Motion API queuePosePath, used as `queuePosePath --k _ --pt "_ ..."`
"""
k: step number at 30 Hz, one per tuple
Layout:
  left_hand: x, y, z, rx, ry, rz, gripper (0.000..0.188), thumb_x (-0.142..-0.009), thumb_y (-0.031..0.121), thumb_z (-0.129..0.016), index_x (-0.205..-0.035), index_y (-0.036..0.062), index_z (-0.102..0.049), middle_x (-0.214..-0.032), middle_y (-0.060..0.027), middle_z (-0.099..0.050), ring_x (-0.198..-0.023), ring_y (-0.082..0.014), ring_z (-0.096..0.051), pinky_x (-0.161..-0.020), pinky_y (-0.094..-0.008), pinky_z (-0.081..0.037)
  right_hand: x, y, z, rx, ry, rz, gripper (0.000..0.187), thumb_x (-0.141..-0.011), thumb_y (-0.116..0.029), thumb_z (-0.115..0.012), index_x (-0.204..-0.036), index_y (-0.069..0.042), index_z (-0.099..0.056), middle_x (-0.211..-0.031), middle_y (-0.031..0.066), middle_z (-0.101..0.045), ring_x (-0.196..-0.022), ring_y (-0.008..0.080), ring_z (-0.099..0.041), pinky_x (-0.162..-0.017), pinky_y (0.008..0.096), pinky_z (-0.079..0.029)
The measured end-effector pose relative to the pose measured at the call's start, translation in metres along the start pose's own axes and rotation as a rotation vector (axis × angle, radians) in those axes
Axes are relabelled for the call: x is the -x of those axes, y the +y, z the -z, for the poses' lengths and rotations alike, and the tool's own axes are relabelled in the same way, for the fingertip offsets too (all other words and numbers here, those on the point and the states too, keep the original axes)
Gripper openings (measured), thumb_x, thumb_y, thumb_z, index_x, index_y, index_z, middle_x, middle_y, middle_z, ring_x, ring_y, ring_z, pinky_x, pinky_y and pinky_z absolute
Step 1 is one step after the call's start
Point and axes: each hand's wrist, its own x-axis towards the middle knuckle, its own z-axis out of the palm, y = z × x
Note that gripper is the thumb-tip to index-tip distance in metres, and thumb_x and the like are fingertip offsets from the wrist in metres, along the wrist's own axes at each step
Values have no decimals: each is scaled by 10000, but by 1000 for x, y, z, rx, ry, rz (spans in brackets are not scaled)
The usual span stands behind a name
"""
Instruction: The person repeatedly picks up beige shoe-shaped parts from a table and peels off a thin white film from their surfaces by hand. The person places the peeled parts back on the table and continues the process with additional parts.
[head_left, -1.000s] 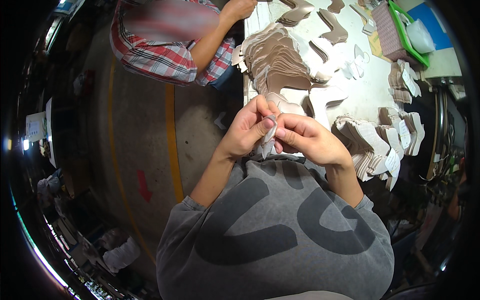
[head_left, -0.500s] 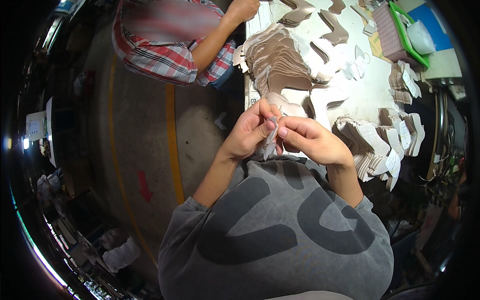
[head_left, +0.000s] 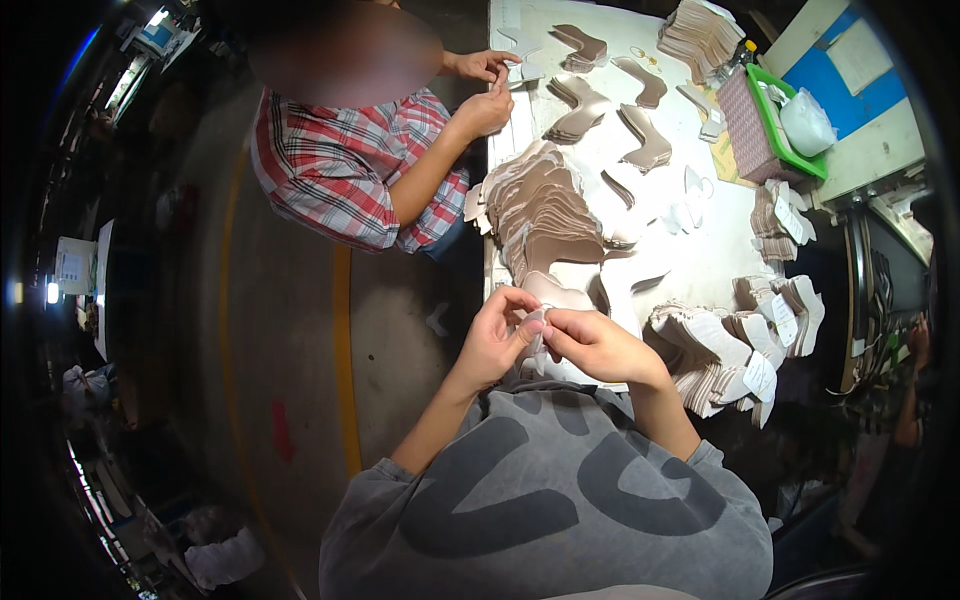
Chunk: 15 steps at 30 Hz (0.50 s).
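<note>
My left hand point(head_left: 493, 342) pinches a small, pale, folded piece of sheet material point(head_left: 536, 357) just over the table's near edge. From the other side, the fingertips of my right hand point(head_left: 600, 346) close on the same piece. Most of it is hidden by my fingers, so its exact kind cannot be made out. Directly beyond my hands lies a smooth beige cut piece point(head_left: 556, 292). Behind that rises a large fanned pile of beige-brown cut pieces point(head_left: 545, 205), leather-like in look.
Curved cut pieces lie in small stacks point(head_left: 580, 108) farther up the white table point(head_left: 690, 250). Bundles with paper tags point(head_left: 705, 350) stand at the right edge. A green basket point(head_left: 790, 150) holds a white bag. At far left, a person in a plaid shirt point(head_left: 330, 170) works at the table.
The whole scene sits lower in the picture, showing more of the table's far end. Both my hands keep their pinch on the pale piece. The other person's two hands now show together.
</note>
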Motion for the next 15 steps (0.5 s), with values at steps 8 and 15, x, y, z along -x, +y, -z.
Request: queuePosePath --k 8,15 --pt "14 24 2 -684 -7 57 210 -972 162 -710 -933 -39 -661 -717 -71 -619 -582 -98 -479 -570 -277 -436 2 15 -16 221 147 125 229 -1055 -187 -562 -968 23 -594 -825 215 -640 -737 402 -625 -703 439 -494" --pt "23 38 19 -599 -265 141 181 -952 145 -729 -934 -30 -685 -779 -83 -685 -683 -102 -582 -655 -282 -498 11 15 -14 328 -53 114 175 -1047 -173 -554 -1026 -1 -573 -876 249 -658 -826 455 -642 -740 491 -494"
